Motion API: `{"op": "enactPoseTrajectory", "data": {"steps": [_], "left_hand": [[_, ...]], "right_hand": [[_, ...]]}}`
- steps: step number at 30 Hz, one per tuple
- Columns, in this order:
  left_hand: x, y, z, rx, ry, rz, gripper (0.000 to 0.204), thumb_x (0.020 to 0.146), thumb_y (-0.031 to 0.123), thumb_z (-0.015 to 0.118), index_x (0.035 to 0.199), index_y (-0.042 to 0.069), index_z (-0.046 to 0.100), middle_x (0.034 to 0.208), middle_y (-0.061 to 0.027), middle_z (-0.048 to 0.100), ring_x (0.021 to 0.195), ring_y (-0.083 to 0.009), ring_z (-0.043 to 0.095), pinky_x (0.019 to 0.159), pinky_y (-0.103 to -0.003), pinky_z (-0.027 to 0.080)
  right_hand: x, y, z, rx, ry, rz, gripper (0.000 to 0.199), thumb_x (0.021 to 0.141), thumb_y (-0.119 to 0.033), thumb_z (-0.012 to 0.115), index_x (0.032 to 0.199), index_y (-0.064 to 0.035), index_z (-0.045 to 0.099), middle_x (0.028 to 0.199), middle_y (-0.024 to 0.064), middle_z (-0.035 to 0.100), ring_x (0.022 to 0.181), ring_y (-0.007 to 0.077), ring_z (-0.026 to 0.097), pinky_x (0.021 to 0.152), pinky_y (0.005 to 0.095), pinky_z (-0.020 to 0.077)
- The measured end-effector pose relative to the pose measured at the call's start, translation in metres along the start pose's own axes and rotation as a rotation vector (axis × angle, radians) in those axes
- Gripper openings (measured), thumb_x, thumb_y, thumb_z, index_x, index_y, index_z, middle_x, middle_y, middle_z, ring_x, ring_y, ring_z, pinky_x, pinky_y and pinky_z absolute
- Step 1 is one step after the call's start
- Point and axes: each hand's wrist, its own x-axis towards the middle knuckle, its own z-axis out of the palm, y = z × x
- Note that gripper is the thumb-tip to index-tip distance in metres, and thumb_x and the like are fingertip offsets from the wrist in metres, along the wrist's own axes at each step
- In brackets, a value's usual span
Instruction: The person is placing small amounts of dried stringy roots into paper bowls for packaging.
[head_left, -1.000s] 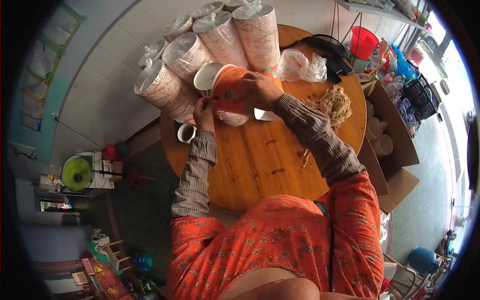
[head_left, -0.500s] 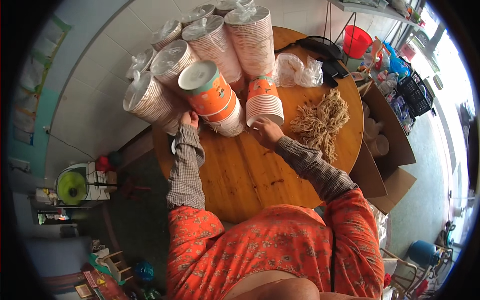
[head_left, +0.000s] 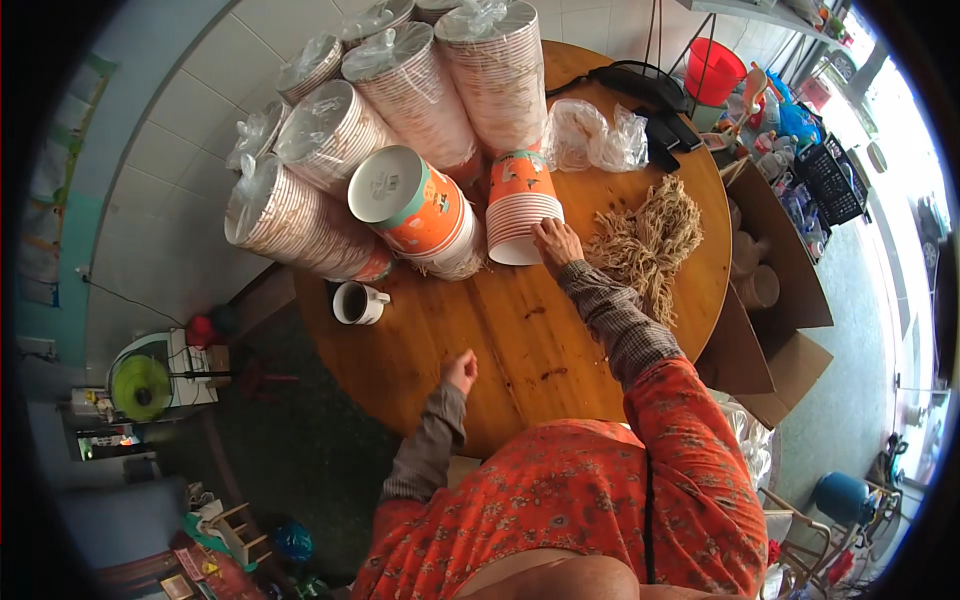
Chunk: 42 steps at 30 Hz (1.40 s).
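My right hand (head_left: 558,245) has its fingers curled at the right side of the rim of a short stack of nested orange paper tubs (head_left: 524,208), which lies tipped with its open end toward me. Nearer my body, over the front of the wooden table, my left hand (head_left: 462,371) is closed. Whatever it may hold is hidden. Left of the short stack stands another group of orange tubs (head_left: 415,207), its pale green-rimmed base facing up. A white mug with dark liquid (head_left: 357,303) sits at the table's left edge.
Tall plastic-wrapped stacks of paper tubs (head_left: 410,90) crowd the back left against the tiled wall. Clear plastic bags (head_left: 595,137), a black bag (head_left: 650,105) and a bundle of beige strings (head_left: 652,240) lie right of the tubs. An open cardboard box (head_left: 790,330) stands beside the table.
My left hand has drawn back from beside the tubs toward my body, uncovering the mug. My right hand has shifted from the stack's lower rim to its right side.
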Motion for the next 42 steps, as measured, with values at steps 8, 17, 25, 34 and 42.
{"op": "enactPoseTrajectory", "data": {"steps": [8,17,25,34,42], "left_hand": [[-0.071,-0.096,-0.029,0.117,-0.037,-0.120,0.008,0.088,0.015,0.061,0.086,0.007,0.059,0.072,-0.0027,0.060,0.054,-0.0096,0.052,0.048,-0.023,0.042],[-0.098,-0.082,0.020,0.351,-0.096,0.032,0.011,0.091,0.016,0.057,0.091,0.006,0.059,0.079,-0.0022,0.060,0.059,-0.0081,0.053,0.051,-0.022,0.044],[-0.091,-0.055,0.059,0.527,-0.144,0.338,0.040,0.089,0.024,0.060,0.119,0.001,0.047,0.097,-0.0072,0.060,0.067,-0.0094,0.057,0.056,-0.021,0.047],[-0.104,-0.062,0.039,0.563,-0.020,0.408,0.019,0.088,0.012,0.054,0.104,0.003,0.051,0.081,-0.0106,0.064,0.062,-0.0156,0.063,0.051,-0.025,0.051],[-0.141,-0.082,0.022,0.519,-0.030,0.396,0.027,0.090,0.011,0.054,0.115,0.004,0.048,0.096,-0.0062,0.061,0.073,-0.0135,0.062,0.056,-0.024,0.051]], "right_hand": [[0.015,0.006,0.000,-0.086,-0.058,-0.095,0.016,0.081,-0.006,0.050,0.096,-0.0027,0.049,0.087,0.0127,0.052,0.080,0.0276,0.058,0.060,0.0378,0.0511],[-0.004,0.012,-0.020,-0.051,-0.200,-0.117,0.031,0.083,-0.009,0.050,0.112,-0.0049,0.044,0.113,0.0185,0.049,0.082,0.0301,0.064,0.059,0.0386,0.0552],[-0.081,-0.009,-0.046,0.048,-0.188,0.040,0.043,0.077,-0.005,0.050,0.119,-0.0053,0.043,0.130,0.0191,0.044,0.085,0.0312,0.063,0.065,0.0383,0.0537],[-0.197,-0.059,-0.071,0.947,-0.427,0.473,0.032,0.085,-0.013,0.054,0.115,-0.0025,0.052,0.089,0.0135,0.065,0.075,0.0242,0.066,0.069,0.0357,0.0531],[-0.200,0.066,-0.011,0.306,-0.040,0.799,0.019,0.085,-0.020,0.059,0.099,-0.0068,0.062,0.102,0.0143,0.056,0.093,0.0331,0.057,0.080,0.0407,0.0471]]}}
